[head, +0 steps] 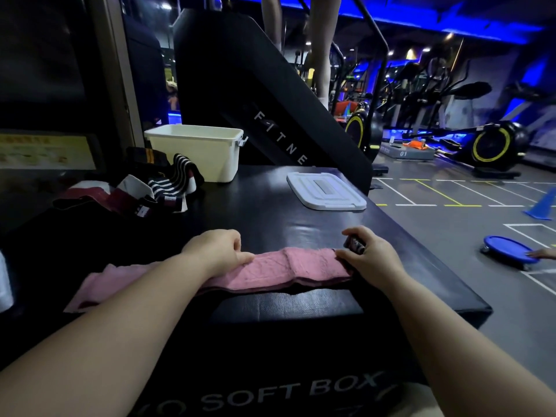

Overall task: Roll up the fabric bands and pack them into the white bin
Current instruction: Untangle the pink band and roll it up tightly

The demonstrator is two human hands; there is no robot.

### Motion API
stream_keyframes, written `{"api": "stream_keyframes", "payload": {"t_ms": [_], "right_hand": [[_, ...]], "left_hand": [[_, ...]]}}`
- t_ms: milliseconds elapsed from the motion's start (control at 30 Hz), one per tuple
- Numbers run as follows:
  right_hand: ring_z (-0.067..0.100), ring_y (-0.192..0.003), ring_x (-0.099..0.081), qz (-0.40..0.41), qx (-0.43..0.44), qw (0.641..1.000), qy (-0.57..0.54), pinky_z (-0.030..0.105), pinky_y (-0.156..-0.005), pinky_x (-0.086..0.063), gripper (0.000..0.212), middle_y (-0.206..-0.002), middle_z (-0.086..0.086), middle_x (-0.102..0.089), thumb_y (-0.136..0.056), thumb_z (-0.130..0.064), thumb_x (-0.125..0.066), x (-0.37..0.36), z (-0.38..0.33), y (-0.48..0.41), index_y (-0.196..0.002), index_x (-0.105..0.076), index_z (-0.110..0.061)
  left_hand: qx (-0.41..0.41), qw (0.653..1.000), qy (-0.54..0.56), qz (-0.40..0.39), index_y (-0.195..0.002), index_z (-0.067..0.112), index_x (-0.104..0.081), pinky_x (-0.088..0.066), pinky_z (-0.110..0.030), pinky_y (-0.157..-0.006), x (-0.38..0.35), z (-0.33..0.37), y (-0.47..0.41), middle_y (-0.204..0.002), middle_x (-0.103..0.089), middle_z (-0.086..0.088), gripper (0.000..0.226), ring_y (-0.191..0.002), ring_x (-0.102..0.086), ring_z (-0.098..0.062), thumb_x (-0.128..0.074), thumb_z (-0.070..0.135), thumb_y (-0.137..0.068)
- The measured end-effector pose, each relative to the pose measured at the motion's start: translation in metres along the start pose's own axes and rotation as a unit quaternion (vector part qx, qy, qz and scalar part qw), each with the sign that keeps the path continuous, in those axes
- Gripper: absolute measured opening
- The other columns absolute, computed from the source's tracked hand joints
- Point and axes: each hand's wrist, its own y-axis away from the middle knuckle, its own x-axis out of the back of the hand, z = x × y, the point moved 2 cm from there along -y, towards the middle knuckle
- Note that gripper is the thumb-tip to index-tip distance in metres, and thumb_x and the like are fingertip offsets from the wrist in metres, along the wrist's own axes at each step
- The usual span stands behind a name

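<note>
Right hand (365,254) on pink band (270,266) end

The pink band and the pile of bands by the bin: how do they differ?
The pink band is plain pink; the pile of bands is dark, maroon and white, partly striped. The left hand and right hand hold the pink band stretched out; the pile lies crumpled, untouched. Both rest on the black box.
</note>
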Motion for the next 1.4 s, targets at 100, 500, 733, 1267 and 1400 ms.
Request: {"api": "stream_keyframes", "payload": {"t_ms": [100,500,733,1267,1400], "right_hand": [[0.02,-0.101,-0.061,0.003,-0.014,1.0,0.015,0.03,-0.085,-0.043,0.041,-0.103,-0.008,-0.066,-0.075,-0.049,-0.077,-0.001,0.004,0.001,-0.111,-0.059,-0.039],[0.015,-0.1,-0.062,0.03,-0.013,0.999,-0.003,0.031,-0.089,-0.046,0.035,-0.102,-0.013,-0.066,-0.076,-0.049,-0.075,0.0,0.012,0.004,-0.106,-0.06,-0.038],[0.017,-0.101,-0.062,0.049,-0.011,0.999,-0.021,0.029,-0.086,-0.046,0.028,-0.106,-0.007,-0.069,-0.082,-0.036,-0.072,-0.003,0.016,0.001,-0.109,-0.063,-0.032],[0.015,-0.099,-0.062,0.024,-0.003,0.998,0.055,0.022,-0.084,-0.039,0.025,-0.105,-0.002,-0.067,-0.08,-0.035,-0.075,0.019,0.031,0.0,-0.103,-0.071,-0.029],[0.012,-0.092,-0.06,-0.015,0.002,0.998,0.066,0.023,-0.08,-0.04,0.022,-0.103,-0.005,-0.069,-0.083,-0.036,-0.072,0.022,0.037,0.001,-0.104,-0.07,-0.028]], "left_hand": [[-0.037,0.997,-0.052,0.052,-0.095,0.03,-0.053,-0.039,-0.037,-0.093,0.003,0.015,0.004,-0.113,-0.055,0.005,0.024,-0.113,-0.048,-0.021,-0.06,0.052,-0.087],[-0.223,0.973,-0.01,-0.06,-0.141,0.032,-0.036,-0.031,-0.043,-0.106,-0.041,0.096,0.009,-0.143,-0.045,0.008,0.083,-0.132,-0.035,-0.023,-0.058,0.076,-0.074],[-0.247,0.964,-0.066,-0.069,-0.15,0.033,-0.025,-0.019,-0.044,-0.114,-0.041,0.092,0.012,-0.156,-0.027,0.01,0.071,-0.141,-0.022,-0.02,-0.043,0.067,-0.09],[-0.223,0.971,-0.075,-0.045,-0.153,0.039,-0.012,-0.016,-0.042,-0.113,-0.05,0.092,0.014,-0.159,-0.021,0.013,0.066,-0.144,-0.017,-0.017,-0.023,0.068,-0.095],[-0.218,0.972,-0.074,-0.042,-0.153,0.04,-0.012,-0.015,-0.042,-0.115,-0.051,0.092,0.013,-0.16,-0.019,0.014,0.067,-0.145,-0.017,-0.016,-0.024,0.069,-0.094]]}}
